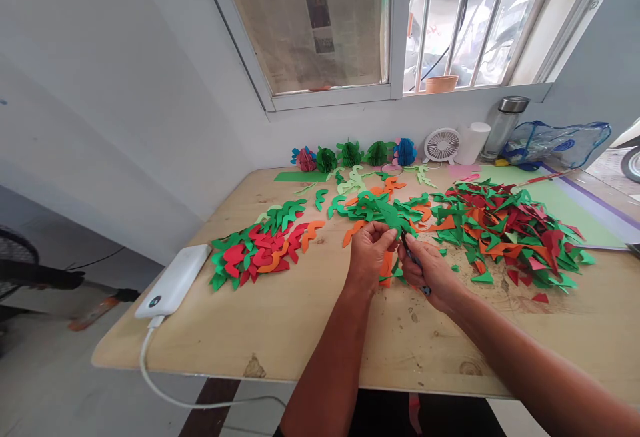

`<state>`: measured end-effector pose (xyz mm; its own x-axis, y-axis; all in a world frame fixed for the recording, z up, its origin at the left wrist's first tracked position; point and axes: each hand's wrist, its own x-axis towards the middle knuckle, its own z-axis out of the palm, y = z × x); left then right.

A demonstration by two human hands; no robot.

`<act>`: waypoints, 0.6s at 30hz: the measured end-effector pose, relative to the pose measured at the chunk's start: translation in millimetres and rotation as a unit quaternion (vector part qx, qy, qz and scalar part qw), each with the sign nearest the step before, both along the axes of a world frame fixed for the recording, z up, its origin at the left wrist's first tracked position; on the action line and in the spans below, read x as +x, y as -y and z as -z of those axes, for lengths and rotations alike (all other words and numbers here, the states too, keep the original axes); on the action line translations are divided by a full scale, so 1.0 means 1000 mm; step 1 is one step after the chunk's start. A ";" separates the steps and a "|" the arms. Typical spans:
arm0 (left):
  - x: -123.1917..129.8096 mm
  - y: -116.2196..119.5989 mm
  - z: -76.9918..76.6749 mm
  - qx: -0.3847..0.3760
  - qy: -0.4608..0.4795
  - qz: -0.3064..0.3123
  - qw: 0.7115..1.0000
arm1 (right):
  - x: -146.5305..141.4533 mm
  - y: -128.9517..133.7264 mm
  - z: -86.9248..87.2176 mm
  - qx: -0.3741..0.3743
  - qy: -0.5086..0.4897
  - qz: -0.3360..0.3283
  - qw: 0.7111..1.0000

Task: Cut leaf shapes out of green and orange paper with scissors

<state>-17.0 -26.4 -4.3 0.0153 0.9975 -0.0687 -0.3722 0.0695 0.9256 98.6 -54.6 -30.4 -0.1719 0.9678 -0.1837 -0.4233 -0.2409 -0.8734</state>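
My left hand [371, 250] pinches a green paper piece [384, 215] between thumb and fingers, above the middle of the table. Close beside it, my right hand [431, 270] is closed around dark-handled scissors [419, 269]. Their blades point at the green paper and are mostly hidden. Behind both hands lies a spread of curved green paper cutouts [367, 205], with orange ones among them. To the left is a group of red, green and orange cutouts [265, 248]. A large heap of pointed paper scraps [515, 230] lies to the right.
A white power bank [173, 281] with a cable lies at the table's left edge. Along the wall stand several folded paper figures [350, 153], a small white fan [443, 145] and a glass bottle [504, 129]. A clear blue-edged pouch [557, 143] lies at the back right.
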 end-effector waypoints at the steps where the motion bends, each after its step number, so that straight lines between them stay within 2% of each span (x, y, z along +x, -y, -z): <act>1: 0.000 0.000 0.000 -0.001 0.000 -0.001 1.000 | 0.000 0.000 0.000 -0.001 0.000 -0.001 1.000; 18: -0.001 0.000 0.000 -0.008 0.016 -0.004 1.000 | 0.000 0.000 -0.002 -0.009 0.019 -0.007 1.000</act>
